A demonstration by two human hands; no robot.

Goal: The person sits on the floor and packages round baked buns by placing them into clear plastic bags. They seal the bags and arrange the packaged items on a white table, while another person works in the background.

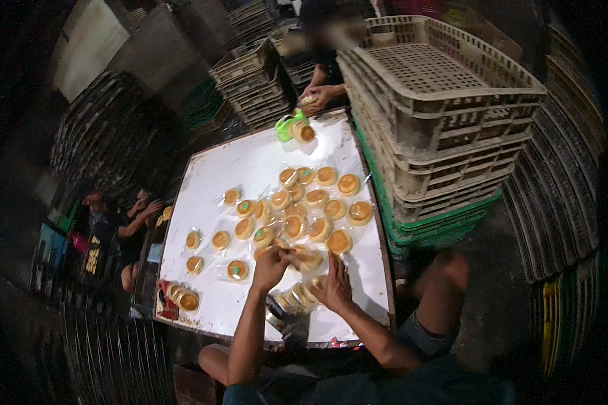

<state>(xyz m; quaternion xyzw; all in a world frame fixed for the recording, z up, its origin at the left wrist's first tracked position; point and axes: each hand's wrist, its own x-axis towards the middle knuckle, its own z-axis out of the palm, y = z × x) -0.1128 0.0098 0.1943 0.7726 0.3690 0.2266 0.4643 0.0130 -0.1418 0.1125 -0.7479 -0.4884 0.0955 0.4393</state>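
Observation:
Round, golden-topped buns, many in clear wrappers, lie scattered over the white tabletop (213,172). My left hand (271,268) is closed, its fingertips pinching the left edge of a pale bun (306,258), slightly blurred. Just right of that bun, my right hand (334,285) has its fingers stretched out. Its palm side is beside a row of buns (295,298) packed together in clear plastic near the front edge. One loose wrapped bun (238,270) sits left of my left hand. A dark object (275,307), partly hidden, lies beside the row.
Tall stacked beige crates (445,101) stand along the table's right side, above green ones (445,219). At the far edge, a co-worker's hands (321,96) hold something pale near a green bag (292,126). Another person (125,226) works at left. Stacked buns (184,298) occupy the near-left corner.

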